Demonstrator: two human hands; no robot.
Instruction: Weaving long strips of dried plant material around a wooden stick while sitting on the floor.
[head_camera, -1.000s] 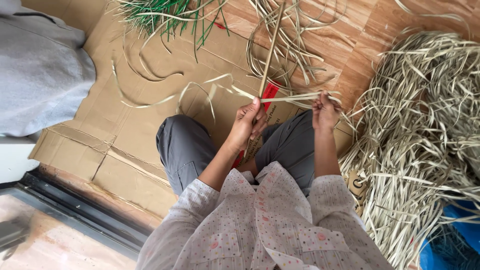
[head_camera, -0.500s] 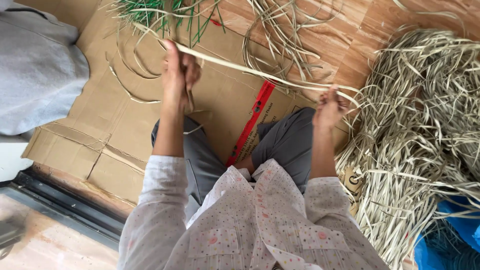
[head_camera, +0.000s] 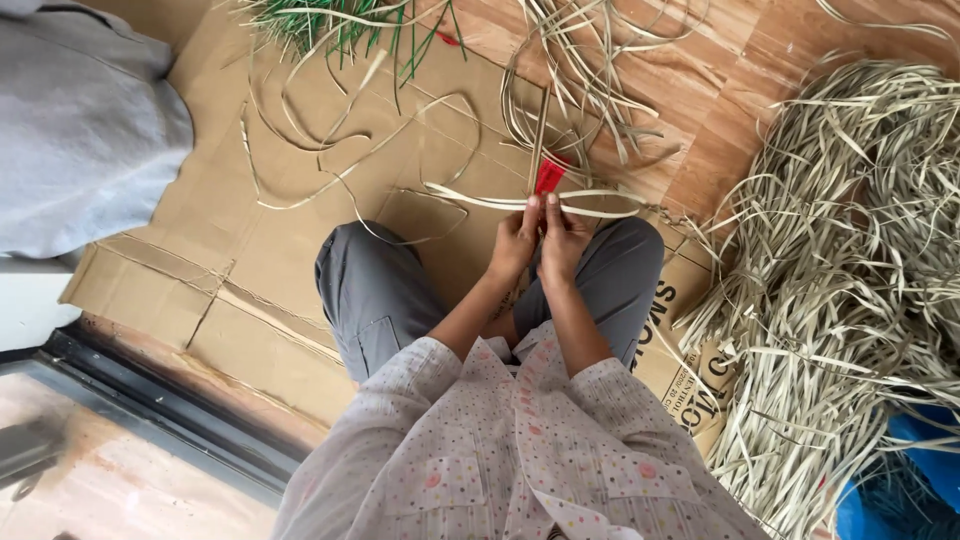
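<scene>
My left hand and my right hand are side by side above my knees, both pinching pale dried leaf strips. One strip loops out flat to the left and right of my fingers; another runs straight away from me. I sit on flattened brown cardboard with my grey-trousered legs folded.
A big heap of dried pale strips lies at the right. More loose strips and a bunch of green leaves lie ahead on the wooden floor. Another person's grey garment is at the left. A blue item is at bottom right.
My left hand, stretched far out to the left along a strip half a second ago, has come back beside my right hand. The strip now loops across in front of my fingers.
</scene>
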